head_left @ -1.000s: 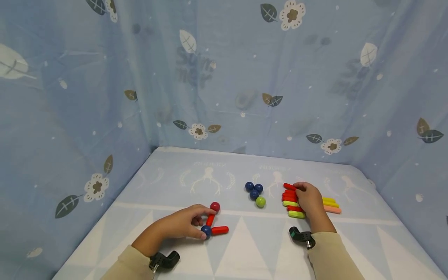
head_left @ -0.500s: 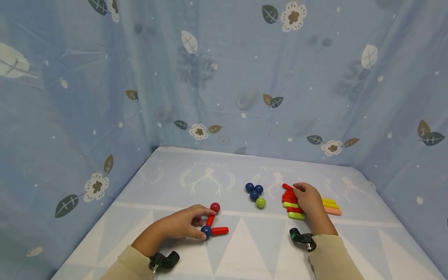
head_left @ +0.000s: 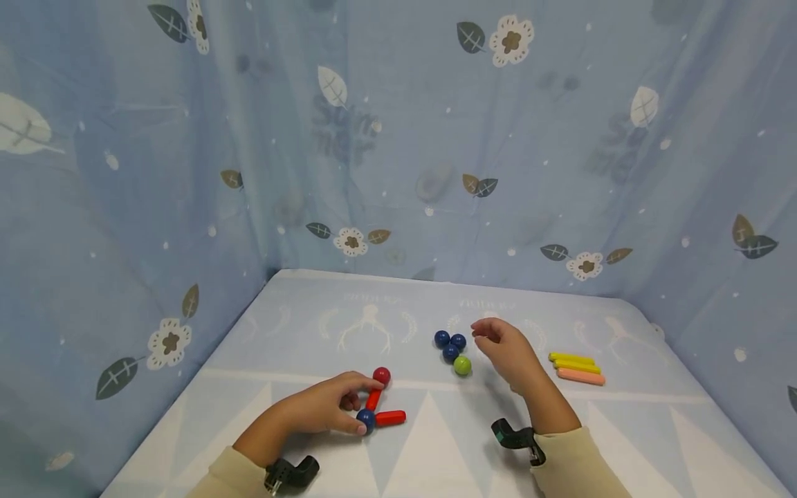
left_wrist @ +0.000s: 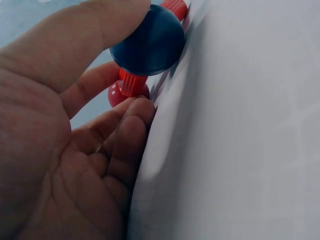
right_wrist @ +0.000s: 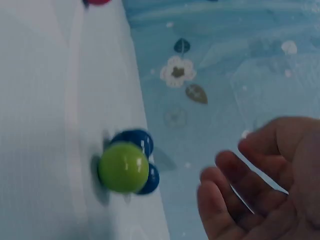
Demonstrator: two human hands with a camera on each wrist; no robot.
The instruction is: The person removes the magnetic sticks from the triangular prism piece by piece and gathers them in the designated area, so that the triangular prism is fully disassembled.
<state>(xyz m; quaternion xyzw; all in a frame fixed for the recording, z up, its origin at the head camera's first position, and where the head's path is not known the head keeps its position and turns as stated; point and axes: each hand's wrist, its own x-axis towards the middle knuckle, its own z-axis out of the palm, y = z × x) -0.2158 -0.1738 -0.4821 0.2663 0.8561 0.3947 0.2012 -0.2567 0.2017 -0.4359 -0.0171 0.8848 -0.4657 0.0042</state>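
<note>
My left hand (head_left: 330, 402) holds a ball-and-stick piece on the table, with the thumb on its blue ball (head_left: 366, 420) and the forefinger by its red ball (head_left: 382, 375). One red stick (head_left: 373, 400) joins the two balls; another red stick (head_left: 391, 418) points right from the blue one. My right hand (head_left: 507, 353) hovers just right of several loose blue balls (head_left: 450, 353) and a green ball (head_left: 462, 365). In the right wrist view, its loosely bent fingers (right_wrist: 235, 175) hold nothing and stand apart from the balls. The red and green sticks are not visible; my right hand covers their earlier place.
Two yellow sticks (head_left: 575, 364) and an orange-pink stick (head_left: 581, 376) lie side by side to the right of my right forearm. A patterned cloth covers the table (head_left: 429, 456). Blue flowered curtains (head_left: 398, 152) stand at the back and sides.
My right hand has left the red stick it was touching and moved left towards the loose balls. The red and green sticks have gone out of sight. My left hand stays put.
</note>
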